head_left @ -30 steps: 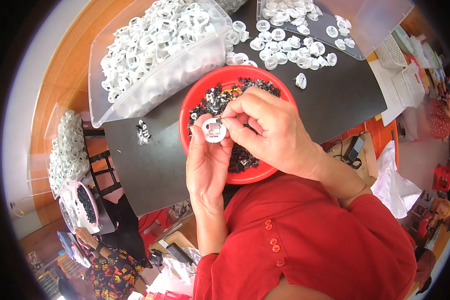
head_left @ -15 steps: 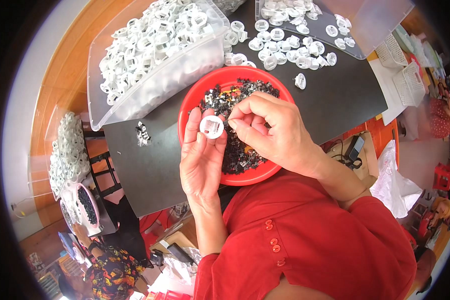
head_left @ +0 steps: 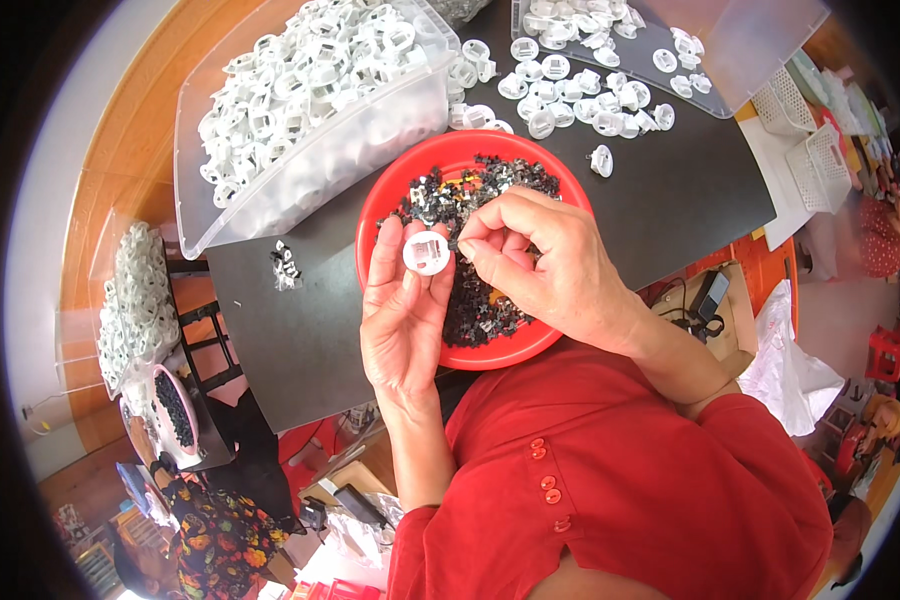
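Left hand [head_left: 403,325] grips a white disc [head_left: 426,253] over the red basin [head_left: 492,356]; right hand [head_left: 555,255] is pinched just beside it, contents indiscernible from here.

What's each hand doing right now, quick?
Left hand: holding a round white piece.
Right hand: closed in a pinch; whether it holds anything can't be told.

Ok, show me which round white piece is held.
The white piece in the left hand, above the red basin; those in the clear bins and on the table aren't held.
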Demonstrator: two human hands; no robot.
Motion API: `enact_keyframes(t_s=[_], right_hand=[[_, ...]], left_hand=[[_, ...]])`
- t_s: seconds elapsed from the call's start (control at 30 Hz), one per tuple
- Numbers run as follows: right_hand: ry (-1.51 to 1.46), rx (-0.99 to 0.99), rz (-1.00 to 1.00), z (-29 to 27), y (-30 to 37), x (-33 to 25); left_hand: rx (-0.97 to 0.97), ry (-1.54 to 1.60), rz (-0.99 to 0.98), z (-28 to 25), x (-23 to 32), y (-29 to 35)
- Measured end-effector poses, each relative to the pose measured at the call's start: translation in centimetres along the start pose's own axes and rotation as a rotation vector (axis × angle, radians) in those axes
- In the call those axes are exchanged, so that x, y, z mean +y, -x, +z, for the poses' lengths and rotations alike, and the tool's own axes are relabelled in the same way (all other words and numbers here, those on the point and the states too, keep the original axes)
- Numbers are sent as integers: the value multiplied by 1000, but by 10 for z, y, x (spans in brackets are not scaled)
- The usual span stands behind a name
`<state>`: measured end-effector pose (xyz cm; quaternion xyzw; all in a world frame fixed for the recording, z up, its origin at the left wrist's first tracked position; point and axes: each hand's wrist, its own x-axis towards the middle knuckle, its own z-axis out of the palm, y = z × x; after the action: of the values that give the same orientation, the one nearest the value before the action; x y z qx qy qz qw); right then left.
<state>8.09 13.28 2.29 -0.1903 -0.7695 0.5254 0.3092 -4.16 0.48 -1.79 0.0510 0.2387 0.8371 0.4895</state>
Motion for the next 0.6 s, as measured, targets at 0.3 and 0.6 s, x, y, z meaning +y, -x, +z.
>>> enact_keyframes(t_s=[0.3, 0.6], right_hand=[[-12, 5, -4, 1, 1, 2], [-38, -4, 10, 2, 1, 3]], left_hand=[[0, -18, 5, -3, -1, 0], [32, -50, 11, -3, -2, 3]])
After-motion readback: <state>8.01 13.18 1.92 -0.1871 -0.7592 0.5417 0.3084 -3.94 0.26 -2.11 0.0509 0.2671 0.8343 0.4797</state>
